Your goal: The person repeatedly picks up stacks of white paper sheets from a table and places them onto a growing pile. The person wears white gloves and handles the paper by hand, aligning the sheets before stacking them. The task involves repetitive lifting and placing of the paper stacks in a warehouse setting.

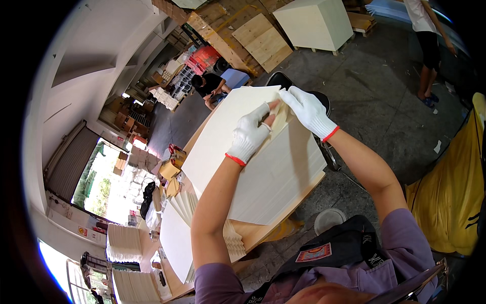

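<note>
A tall stack of large cream paper sheets [277, 175] stands on a wooden table, its layered side facing me. My right hand [307, 110], in a white knit glove with a red cuff, is closed on the far right corner of the top sheets. My left hand [251, 130] wears a matching glove with some fingertips bare. Its bent fingers grip the lifted edges of the sheets [280, 120] beside the right hand. Those edges are bent and fanned there; how many sheets are held cannot be told.
Fanned sheets [174, 235] lie left on the wooden table [253, 232]. A black chair [279, 79] stands behind the stack, a round lidded bucket [329, 221] on the floor near me. Yellow fabric [450, 195] hangs at right. One person sits beyond the table; another stands far right.
</note>
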`<state>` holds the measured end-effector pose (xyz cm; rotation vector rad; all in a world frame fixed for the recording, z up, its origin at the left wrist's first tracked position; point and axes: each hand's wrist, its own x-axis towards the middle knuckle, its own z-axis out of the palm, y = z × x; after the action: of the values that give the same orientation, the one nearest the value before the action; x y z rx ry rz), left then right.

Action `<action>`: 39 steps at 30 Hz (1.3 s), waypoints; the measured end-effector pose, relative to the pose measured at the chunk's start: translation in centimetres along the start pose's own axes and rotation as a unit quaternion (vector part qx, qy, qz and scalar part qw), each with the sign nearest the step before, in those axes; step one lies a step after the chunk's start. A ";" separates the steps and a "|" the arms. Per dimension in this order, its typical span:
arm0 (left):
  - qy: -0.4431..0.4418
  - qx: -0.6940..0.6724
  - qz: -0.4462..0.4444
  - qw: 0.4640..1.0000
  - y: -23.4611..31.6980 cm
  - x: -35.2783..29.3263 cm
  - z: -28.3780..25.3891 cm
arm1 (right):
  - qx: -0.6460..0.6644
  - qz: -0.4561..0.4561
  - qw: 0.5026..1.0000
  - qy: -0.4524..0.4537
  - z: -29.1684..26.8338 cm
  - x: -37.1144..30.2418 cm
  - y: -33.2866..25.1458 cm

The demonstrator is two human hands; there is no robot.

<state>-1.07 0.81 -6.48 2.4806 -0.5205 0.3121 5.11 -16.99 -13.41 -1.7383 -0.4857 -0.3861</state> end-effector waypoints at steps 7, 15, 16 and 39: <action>-0.040 0.031 -0.045 0.998 0.5 0.2 -0.1 | -0.010 -0.017 1.000 0.009 0.3 0.2 0.9; -0.037 -0.011 -0.050 0.998 0.0 0.2 0.4 | -0.010 -0.019 1.000 0.020 0.5 0.2 1.1; -0.038 -0.008 -0.051 0.998 0.0 0.3 0.4 | -0.010 -0.017 1.000 0.018 0.5 0.1 1.1; 0.027 0.230 0.005 0.973 0.6 -1.1 0.7 | -0.270 0.019 0.952 -0.143 -3.5 -0.5 -1.2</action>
<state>-2.28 0.32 -7.09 2.9039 -0.4793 0.5573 4.04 -20.25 -11.87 -2.3516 -0.5897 -0.2498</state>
